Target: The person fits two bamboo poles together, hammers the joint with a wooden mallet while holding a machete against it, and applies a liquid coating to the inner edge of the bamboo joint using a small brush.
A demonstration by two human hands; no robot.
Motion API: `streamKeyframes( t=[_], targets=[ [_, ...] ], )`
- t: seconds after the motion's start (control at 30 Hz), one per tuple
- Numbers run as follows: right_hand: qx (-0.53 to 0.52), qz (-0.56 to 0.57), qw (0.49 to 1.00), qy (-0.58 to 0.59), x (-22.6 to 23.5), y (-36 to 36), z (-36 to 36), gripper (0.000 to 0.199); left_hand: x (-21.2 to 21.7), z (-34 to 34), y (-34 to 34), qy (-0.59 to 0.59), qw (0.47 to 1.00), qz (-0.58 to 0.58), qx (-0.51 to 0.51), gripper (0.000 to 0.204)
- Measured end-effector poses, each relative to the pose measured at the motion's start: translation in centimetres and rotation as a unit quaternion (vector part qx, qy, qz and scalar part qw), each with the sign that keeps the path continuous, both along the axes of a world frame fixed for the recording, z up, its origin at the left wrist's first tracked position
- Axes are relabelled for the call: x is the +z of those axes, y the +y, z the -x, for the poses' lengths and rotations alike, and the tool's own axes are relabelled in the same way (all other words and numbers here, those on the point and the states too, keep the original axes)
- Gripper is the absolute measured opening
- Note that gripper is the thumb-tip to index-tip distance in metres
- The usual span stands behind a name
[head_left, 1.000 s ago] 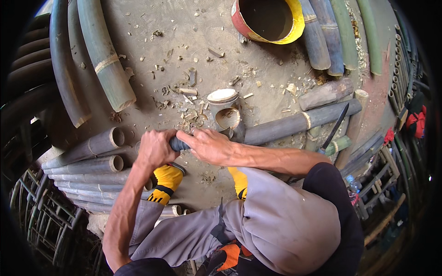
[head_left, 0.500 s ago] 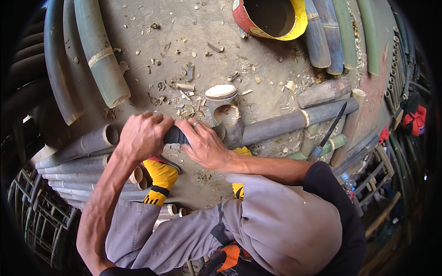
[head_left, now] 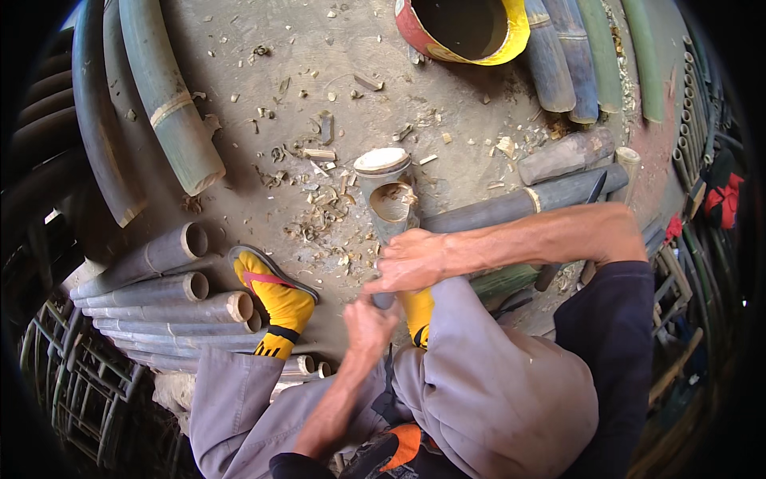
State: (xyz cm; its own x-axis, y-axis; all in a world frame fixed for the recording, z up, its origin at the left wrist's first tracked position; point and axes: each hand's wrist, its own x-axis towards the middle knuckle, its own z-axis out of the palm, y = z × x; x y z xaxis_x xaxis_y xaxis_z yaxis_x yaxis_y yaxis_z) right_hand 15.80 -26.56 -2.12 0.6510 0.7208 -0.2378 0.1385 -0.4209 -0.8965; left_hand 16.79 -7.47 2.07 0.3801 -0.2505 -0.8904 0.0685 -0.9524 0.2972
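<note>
- A grey bamboo pole lies across the dusty ground, running from the right of the picture down toward the person's knees; its near end sits between the two hands, just in front of the yellow-socked feet.
- The right hand lies over the near end of that pole, fingers curled down around it in a firm clasp, forearm reaching in from the right.
- The left hand is just below, closed around the very tip of the same pole, where a short dark stub shows between the two hands; the hands almost touch.
- Just beyond the hands stands a short cut bamboo section, its open hollow end facing up, with a second capped stub touching it behind.
- Pale bamboo chips and shavings litter the ground around those stubs.
- The left foot, in a yellow sock and sandal, rests to the left of the hands, beside a stack of hollow grey bamboo lengths.
- Thick green bamboo poles curve along the upper left.
- A red and yellow drum stands open at the top, with more poles beside it on the right.
</note>
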Motion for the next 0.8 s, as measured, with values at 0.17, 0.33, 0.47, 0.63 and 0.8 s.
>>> streamKeyframes(
  t=[0.17, 0.33, 0.47, 0.63, 0.8],
  targets=[
    [0.053, 0.008, 0.997, -0.056, -0.8, -0.4, 0.9, 0.021, 0.2, 3.6, -1.9, -0.044, 0.993, 0.038, 0.106, 0.034],
    [0.073, 0.015, 0.997, 0.004, -0.3, 1.9, -1.4, 0.028, -0.3, 1.1, 0.5, -0.068, 0.992, 0.047, 0.1, 0.034],
    [-0.033, 0.049, 0.998, -0.006, -0.8, 3.0, -5.7, 0.029, -2.1, -5.9, 2.2, -0.126, 0.99, 0.069, 0.007, 0.034],
    [-0.298, 0.074, 0.951, -0.035, 0.0, 2.8, -5.3, 0.034, -1.4, -14.9, -0.6, -0.18, 0.936, 0.132, -0.271, 0.03],
    [-0.477, 0.062, 0.873, -0.082, -0.2, 2.1, -4.3, 0.051, -0.1, -19.8, -7.4, -0.205, 0.844, 0.163, -0.468, 0.025]
  ],
)
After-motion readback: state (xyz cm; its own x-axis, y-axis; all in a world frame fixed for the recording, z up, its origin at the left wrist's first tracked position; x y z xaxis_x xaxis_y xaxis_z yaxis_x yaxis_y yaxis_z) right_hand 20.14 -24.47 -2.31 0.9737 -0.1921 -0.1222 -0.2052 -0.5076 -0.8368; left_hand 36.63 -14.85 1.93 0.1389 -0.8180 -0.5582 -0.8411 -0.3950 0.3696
